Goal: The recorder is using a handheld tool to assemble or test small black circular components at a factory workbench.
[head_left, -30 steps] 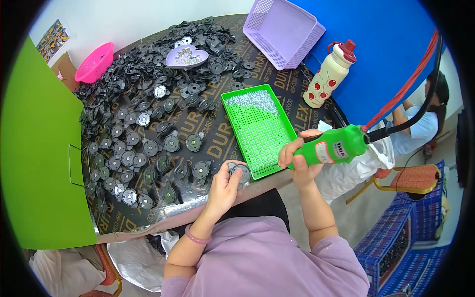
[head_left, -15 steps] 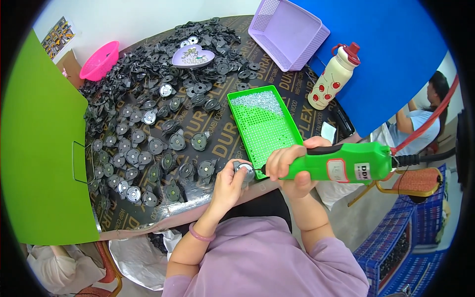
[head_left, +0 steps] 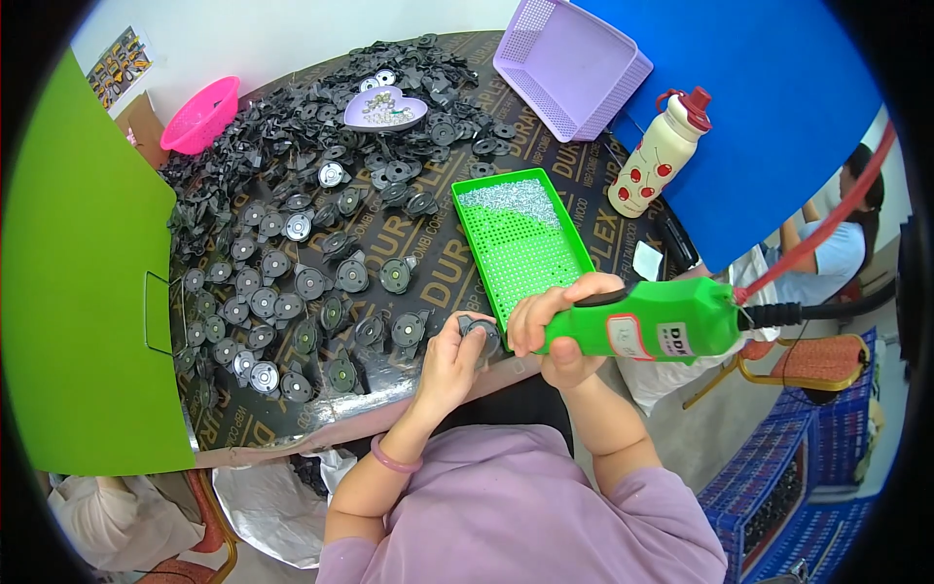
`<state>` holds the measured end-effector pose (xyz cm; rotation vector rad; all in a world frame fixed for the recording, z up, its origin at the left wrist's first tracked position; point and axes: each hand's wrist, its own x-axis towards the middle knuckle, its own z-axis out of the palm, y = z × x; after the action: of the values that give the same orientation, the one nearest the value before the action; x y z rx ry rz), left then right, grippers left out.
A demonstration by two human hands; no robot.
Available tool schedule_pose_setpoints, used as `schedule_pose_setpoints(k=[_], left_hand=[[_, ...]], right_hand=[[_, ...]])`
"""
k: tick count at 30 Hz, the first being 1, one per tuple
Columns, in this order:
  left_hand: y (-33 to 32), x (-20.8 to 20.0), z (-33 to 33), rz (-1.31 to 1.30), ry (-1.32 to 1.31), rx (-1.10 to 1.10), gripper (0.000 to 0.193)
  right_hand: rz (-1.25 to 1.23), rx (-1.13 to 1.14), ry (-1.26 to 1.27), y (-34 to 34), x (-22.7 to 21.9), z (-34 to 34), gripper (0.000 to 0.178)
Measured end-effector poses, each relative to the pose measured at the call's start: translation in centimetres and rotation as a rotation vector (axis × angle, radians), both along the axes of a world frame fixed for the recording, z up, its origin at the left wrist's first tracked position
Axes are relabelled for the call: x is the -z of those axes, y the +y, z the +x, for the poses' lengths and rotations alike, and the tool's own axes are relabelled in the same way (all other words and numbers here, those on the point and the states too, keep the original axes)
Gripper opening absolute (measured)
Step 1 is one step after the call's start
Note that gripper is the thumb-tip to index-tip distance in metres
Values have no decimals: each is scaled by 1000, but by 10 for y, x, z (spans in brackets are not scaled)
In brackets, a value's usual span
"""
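At the table's near edge, my left hand (head_left: pixel 449 368) is closed on a dark round plastic part (head_left: pixel 480 334), thumb on top. My right hand (head_left: pixel 559 328) grips a green electric screwdriver (head_left: pixel 647 321), lying almost level. Its front end points left at the part. My right fingers hide the bit, so I cannot tell whether it touches the part. Just beyond both hands lies a green perforated tray (head_left: pixel 520 263), with small silvery screws (head_left: pixel 511 201) gathered at its far end.
Dark round parts (head_left: pixel 311 282) cover the table's left side, piled high farther back. A purple heart-shaped dish (head_left: pixel 386 122) sits among them. Farther off are a pink basket (head_left: pixel 201 117), a purple basket (head_left: pixel 569 73) and a cream bottle (head_left: pixel 657 156). A red cord (head_left: pixel 822 234) rises from the screwdriver.
My right hand has brought the screwdriver to the left, closer to the part. The bit, visible before, is now hidden. My left hand keeps its hold with little movement.
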<state>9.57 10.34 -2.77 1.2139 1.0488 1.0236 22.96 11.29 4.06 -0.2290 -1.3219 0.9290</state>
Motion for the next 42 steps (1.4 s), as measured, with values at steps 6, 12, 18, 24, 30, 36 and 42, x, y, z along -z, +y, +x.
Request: schedule_pose_setpoints(k=[6,12,18,24,30,36,42], left_hand=[[-1,-2,3,108,78,35,18],[0,-4,1,43,150,36,20],[0,-4,2,-23,-77,65,22],[-1,-8,2,-32,-65,63,27],[0,-2,2,-17,17,25,31],[2,4,3,41,40,43,28],[2,7,5,60,12,32,33]], right_hand=[[11,4,-56,-2,1,3,49],[36,57,80,-6,-13,25,52],[-90,176,-88,6,14,28,52],[-109,163,-69,7,18,23,51],[-102,170,-92,7,20,23,50],[-99,181,-133,9,23,23,48],[-93,177,-175,10,21,26,47]])
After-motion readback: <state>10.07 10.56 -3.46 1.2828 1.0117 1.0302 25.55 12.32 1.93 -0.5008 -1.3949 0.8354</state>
